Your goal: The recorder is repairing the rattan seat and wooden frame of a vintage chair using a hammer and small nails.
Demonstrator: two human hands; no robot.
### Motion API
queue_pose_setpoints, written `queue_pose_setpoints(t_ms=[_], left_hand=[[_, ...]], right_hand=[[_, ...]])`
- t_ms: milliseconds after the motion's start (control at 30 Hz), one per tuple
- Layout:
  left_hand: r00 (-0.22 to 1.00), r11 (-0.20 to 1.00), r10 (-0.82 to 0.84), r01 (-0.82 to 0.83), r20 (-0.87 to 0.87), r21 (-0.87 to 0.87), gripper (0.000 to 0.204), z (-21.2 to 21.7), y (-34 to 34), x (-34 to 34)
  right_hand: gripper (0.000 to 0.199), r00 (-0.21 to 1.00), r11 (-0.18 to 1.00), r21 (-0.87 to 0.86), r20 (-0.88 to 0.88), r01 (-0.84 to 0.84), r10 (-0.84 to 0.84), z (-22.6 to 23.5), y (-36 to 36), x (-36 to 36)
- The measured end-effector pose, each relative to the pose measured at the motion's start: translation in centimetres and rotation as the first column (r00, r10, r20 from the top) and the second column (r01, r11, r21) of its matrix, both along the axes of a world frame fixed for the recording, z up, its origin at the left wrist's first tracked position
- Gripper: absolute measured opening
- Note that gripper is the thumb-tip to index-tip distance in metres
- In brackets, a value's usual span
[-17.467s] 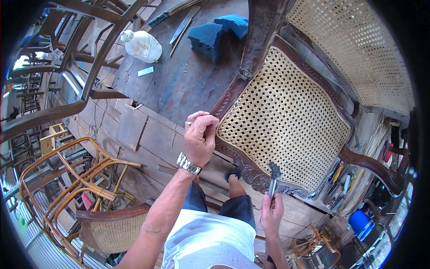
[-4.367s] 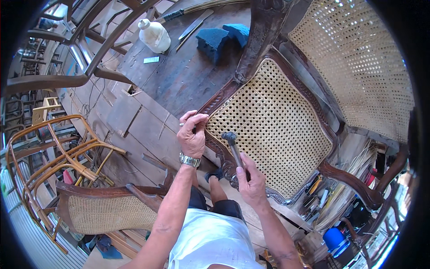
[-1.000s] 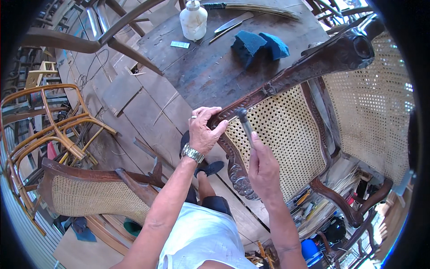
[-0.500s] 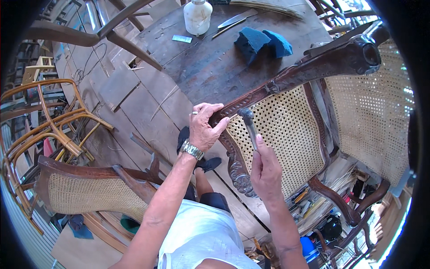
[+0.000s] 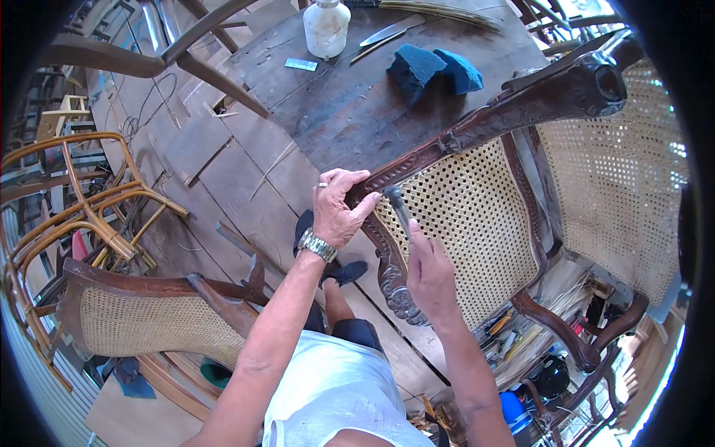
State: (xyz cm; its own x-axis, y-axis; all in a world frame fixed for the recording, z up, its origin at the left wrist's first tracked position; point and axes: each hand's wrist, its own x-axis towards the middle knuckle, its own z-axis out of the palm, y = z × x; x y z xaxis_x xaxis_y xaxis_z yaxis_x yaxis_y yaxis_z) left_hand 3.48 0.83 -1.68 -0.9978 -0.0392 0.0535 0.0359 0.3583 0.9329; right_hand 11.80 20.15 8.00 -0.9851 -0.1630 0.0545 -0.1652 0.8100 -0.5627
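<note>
A dark carved wooden chair frame with a woven cane panel lies tilted in front of me. My left hand grips the frame's near left corner, its fingers over the outer edge and the thumb at the cane's border. In my right hand is a hammer, held by its handle. The hammer head is at the cane's corner, close beside my left thumb. Whether the head touches the cane or anything small there, I cannot make out.
On the wooden table stand a white plastic bottle and blue foam pieces; a knife lies behind them. A rattan chair and a cane-panelled chair are at left. Cane strips and tools lie at lower right.
The hammer has moved left and slightly down with my right hand, bringing its head nearer my left thumb. My left hand keeps its hold on the frame.
</note>
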Motion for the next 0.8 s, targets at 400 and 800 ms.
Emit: queue_pose_setpoints(t_ms=[400, 800], left_hand=[[1.0, 0.999, -0.017, 0.017, 0.015, 0.031, 0.039, -0.1, -0.1, -0.1], [1.0, 0.999, -0.018, 0.018, 0.003, 0.05, 0.039, -0.5, -0.1, 0.0]], right_hand=[[0.063, 0.999, 0.999, -0.046, -0.035, 0.022, -0.024, 1.1, -0.3, -0.1], [0.065, 0.992, 0.99, 0.129, 0.125, -0.053, 0.037, 1.0, 0.1, -0.8]])
